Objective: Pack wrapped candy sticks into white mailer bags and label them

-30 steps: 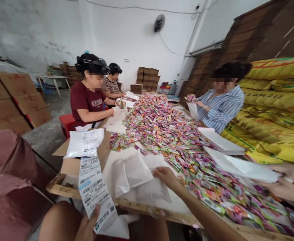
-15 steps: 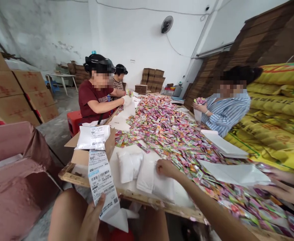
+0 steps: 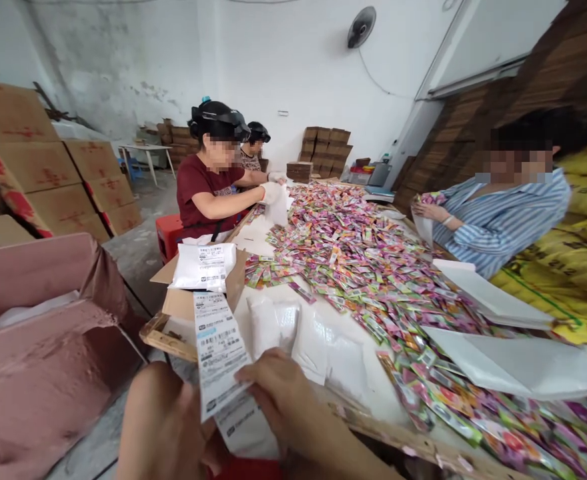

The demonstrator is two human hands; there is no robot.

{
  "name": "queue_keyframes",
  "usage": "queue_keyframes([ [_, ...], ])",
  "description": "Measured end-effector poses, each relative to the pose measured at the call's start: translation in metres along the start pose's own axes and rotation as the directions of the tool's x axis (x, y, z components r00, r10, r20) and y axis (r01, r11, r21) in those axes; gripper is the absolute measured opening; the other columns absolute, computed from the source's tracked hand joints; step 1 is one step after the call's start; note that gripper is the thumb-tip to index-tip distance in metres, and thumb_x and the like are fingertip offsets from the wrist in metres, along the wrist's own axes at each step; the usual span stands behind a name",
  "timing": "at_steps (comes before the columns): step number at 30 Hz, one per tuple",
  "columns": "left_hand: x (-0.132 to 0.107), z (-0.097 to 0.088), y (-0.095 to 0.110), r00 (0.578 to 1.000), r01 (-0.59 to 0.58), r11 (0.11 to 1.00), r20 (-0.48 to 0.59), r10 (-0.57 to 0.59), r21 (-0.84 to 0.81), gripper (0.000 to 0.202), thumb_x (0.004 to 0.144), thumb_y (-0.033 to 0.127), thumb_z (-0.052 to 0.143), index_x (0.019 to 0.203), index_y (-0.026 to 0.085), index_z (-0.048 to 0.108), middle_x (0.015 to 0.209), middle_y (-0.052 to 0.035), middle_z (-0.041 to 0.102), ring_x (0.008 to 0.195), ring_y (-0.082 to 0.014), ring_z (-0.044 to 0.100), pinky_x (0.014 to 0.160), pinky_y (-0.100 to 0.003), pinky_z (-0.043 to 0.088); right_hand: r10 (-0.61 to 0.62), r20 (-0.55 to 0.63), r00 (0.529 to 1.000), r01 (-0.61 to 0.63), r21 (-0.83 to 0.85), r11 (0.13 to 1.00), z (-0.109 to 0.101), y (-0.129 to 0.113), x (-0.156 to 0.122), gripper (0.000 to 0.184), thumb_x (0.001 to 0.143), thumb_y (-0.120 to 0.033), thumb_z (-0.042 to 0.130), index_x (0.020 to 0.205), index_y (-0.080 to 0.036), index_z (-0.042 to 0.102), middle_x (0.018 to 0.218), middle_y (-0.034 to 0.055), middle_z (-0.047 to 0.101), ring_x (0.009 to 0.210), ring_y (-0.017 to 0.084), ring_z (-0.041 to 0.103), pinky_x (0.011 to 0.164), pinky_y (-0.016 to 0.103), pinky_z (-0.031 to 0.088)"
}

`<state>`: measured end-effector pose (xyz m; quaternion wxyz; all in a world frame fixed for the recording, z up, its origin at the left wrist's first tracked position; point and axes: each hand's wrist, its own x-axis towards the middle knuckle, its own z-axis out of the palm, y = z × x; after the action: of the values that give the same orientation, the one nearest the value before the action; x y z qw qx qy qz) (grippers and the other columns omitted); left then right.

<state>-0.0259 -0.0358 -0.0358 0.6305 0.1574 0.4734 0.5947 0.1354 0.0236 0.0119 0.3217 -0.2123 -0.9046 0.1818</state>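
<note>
White paper label strip [image 3: 221, 353] trails from the carton [image 3: 179, 305] toward my camera. I log the right hand [image 3: 279, 390] as closed to a pinch on the strip's edge; left hand [image 3: 193, 420], nearer me than the carton, partly hidden, grip I cannot tell. White pouches [image 3: 331, 357] lie right of the carton.

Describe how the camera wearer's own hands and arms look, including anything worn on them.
The right hand is bare, with no glove, and the right forearm shows no sleeve, watch or bracelet in the visible part. The left hand also appears gloveless, but it is partly hidden and blurred, so finer detail cannot be told.
</note>
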Motion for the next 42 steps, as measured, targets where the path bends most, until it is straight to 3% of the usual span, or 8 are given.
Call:
queue_keyframes([
  [7, 0.022, -0.020, 0.028, 0.966, -0.171, 0.968, -0.223, 0.129, -0.182, 0.027, 0.075, 0.024, 0.070, 0.099, 0.012, 0.069, 0.084, -0.0083, 0.078, 0.077, -0.0244, 0.073, 0.063, -0.025, 0.059, 0.067, -0.111, 0.992, -0.038, 0.244, 0.969, -0.046, -0.005, 0.005, 0.013, 0.094, -0.024, 0.043, 0.084, -0.022, 0.051, 0.090, 0.0049, 0.057, 0.089, 0.017, 0.053, 0.077, 0.030, 0.044],
  [11, 0.032, -0.042, 0.030, 0.933, -0.217, 0.964, -0.323, 0.158, -0.155, 0.027, 0.075, 0.025, 0.072, 0.099, 0.016, 0.065, 0.080, -0.0034, 0.079, 0.073, -0.0216, 0.074, 0.061, -0.022, 0.059, 0.422, -0.451, 0.786, -0.328, 0.274, 0.904, -0.075, 0.076, 0.037, 0.020, 0.097, -0.037, 0.031, 0.089, -0.023, 0.043, 0.080, 0.0004, 0.048, 0.072, 0.014, 0.048, 0.067, 0.026, 0.042],
  [16, 0.024, -0.035, 0.022, 0.977, -0.120, 0.985, -0.190, 0.096, -0.123, 0.069, 0.058, 0.031, 0.085, 0.120, 0.013, 0.060, 0.088, -0.0127, 0.078, 0.093, -0.0367, 0.070, 0.079, -0.043, 0.060, 0.567, -0.328, 0.755, -0.599, 0.006, 0.801, -0.021, 0.169, 0.043, 0.027, 0.079, -0.035, 0.063, 0.100, -0.019, 0.058, 0.092, 0.0084, 0.062, 0.093, 0.025, 0.055, 0.087, 0.039, 0.040],
  [20, 0.025, -0.040, 0.013, 0.984, -0.001, 0.986, -0.178, -0.028, -0.166, 0.078, 0.059, 0.033, 0.085, 0.127, 0.011, 0.055, 0.096, -0.0148, 0.077, 0.100, -0.0379, 0.068, 0.084, -0.045, 0.059, 0.471, 0.002, 0.882, -0.450, -0.291, 0.844, 0.006, 0.185, 0.021, 0.063, 0.078, -0.047, 0.064, 0.133, -0.023, 0.047, 0.141, 0.0136, 0.046, 0.132, 0.029, 0.037, 0.110, 0.047, 0.021],
  [23, 0.028, -0.041, 0.008, 0.990, 0.086, 0.976, -0.090, -0.106, -0.198, 0.067, 0.060, 0.042, 0.083, 0.113, 0.007, 0.063, 0.100, -0.0170, 0.076, 0.104, -0.0374, 0.066, 0.085, -0.043, 0.059, 0.439, 0.281, 0.853, -0.302, -0.420, 0.856, 0.007, 0.189, 0.015, 0.107, 0.059, -0.069, 0.069, 0.146, -0.020, 0.030, 0.151, 0.0163, 0.031, 0.139, 0.035, 0.025, 0.112, 0.050, 0.016],
  [34, 0.021, -0.022, -0.005, 1.000, -0.006, 0.995, -0.025, 0.009, 0.102, 0.057, 0.062, 0.046, 0.081, 0.107, 0.014, 0.067, 0.092, -0.0144, 0.078, 0.091, -0.0385, 0.071, 0.067, -0.046, 0.062, 0.586, 0.021, 0.810, -0.570, -0.208, 0.795, 0.033, 0.104, 0.010, 0.091, 0.072, -0.063, 0.064, 0.144, -0.017, 0.034, 0.149, 0.0222, 0.032, 0.137, 0.040, 0.027, 0.108, 0.060, 0.020],
  [38, 0.020, -0.022, -0.016, 0.998, -0.042, 0.975, 0.055, 0.030, 0.220, 0.048, 0.060, 0.042, 0.082, 0.099, 0.017, 0.072, 0.080, -0.0116, 0.077, 0.067, -0.0332, 0.071, 0.048, -0.038, 0.058, 0.409, -0.028, 0.912, -0.381, 0.311, 0.871, 0.017, 0.045, -0.005, 0.066, 0.085, -0.035, 0.060, 0.143, -0.028, 0.028, 0.132, 0.0102, 0.054, 0.119, 0.023, 0.053, 0.096, 0.040, 0.044],
  [42, 0.020, -0.017, -0.017, 0.999, 0.035, 0.986, -0.008, -0.034, 0.162, 0.040, 0.053, 0.044, 0.085, 0.081, 0.019, 0.074, 0.061, -0.0087, 0.073, 0.055, -0.0306, 0.068, 0.046, -0.038, 0.056, 0.239, -0.142, 0.961, -0.216, 0.159, 0.963, 0.028, 0.020, -0.018, 0.030, 0.086, -0.011, 0.048, 0.110, -0.026, 0.057, 0.100, 0.0038, 0.067, 0.094, 0.017, 0.062, 0.082, 0.029, 0.049],
])
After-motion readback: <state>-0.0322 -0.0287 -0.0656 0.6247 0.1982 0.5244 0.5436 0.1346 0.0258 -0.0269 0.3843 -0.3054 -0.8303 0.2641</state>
